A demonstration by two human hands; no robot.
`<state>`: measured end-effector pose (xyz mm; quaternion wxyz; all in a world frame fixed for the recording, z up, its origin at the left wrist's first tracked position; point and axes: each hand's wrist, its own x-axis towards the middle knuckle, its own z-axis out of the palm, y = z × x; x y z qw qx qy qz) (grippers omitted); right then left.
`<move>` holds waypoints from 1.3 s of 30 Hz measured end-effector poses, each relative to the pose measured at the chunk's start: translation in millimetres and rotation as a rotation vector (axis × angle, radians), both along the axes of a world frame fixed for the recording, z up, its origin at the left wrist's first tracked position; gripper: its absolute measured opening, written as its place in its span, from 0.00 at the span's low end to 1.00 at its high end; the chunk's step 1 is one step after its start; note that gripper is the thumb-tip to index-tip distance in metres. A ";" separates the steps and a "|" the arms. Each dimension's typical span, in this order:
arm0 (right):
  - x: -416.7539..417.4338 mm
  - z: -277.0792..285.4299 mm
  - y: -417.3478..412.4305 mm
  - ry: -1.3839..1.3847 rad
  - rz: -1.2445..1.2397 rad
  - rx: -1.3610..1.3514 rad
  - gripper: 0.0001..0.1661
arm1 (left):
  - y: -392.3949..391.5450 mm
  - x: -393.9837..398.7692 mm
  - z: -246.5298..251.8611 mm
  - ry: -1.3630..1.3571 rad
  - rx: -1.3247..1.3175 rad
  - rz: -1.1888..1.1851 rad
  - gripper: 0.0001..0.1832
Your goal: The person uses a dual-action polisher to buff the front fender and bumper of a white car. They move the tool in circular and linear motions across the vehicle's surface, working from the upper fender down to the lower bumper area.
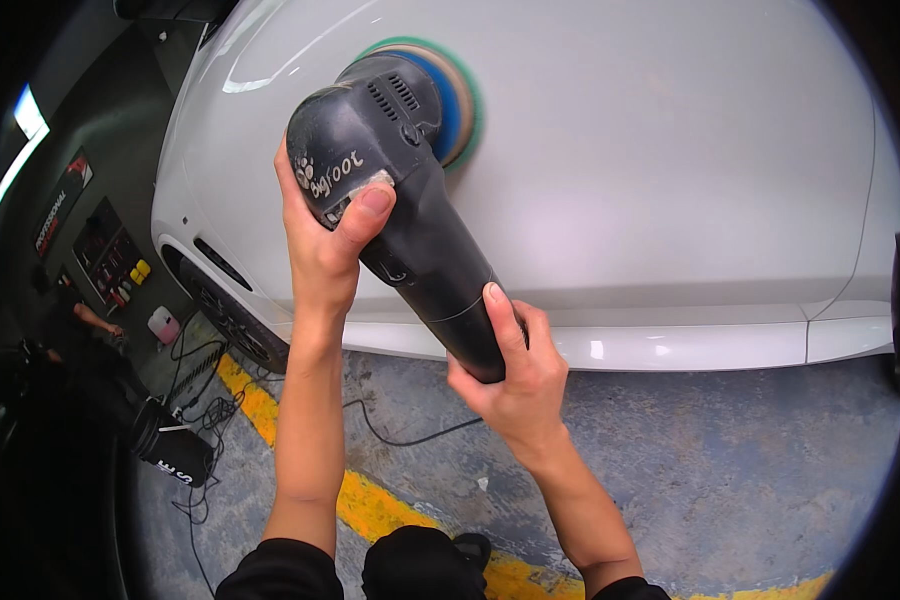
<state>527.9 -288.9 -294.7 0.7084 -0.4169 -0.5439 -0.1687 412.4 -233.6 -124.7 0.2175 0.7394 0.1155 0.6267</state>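
My left hand (337, 225) grips the head of a black car polishing machine (435, 240), its thumb lying on top of the housing. Around the rear of the machine's handle my right hand (521, 367) is closed, with its thumb along the handle. The round polishing pad (466, 112), in green, tan and blue layers, faces the side panel of a white car (645, 180); its green edge looks blurred. The machine hides most of the pad's face, so contact with the panel is hard to tell.
A black power cord (412, 442) trails over the concrete floor below the car. Tangled cables (221, 412) lie by a black bucket (172, 446) at the left, near the front wheel (229, 311). Another person (82, 330) is farther back. Yellow floor paint (382, 510) passes underneath me.
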 end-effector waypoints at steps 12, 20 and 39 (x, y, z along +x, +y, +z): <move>-13.9 0.6 8.6 -0.001 0.035 -0.023 0.53 | 14.7 -20.9 -5.6 -0.032 -0.008 0.040 0.48; -22.2 -2.4 16.5 -0.011 0.048 -0.025 0.54 | 22.2 -35.3 -11.8 -0.045 -0.035 0.083 0.49; -29.5 -53.1 19.4 -0.058 0.103 -0.196 0.56 | 56.2 -77.6 -94.2 -0.090 -0.087 0.064 0.50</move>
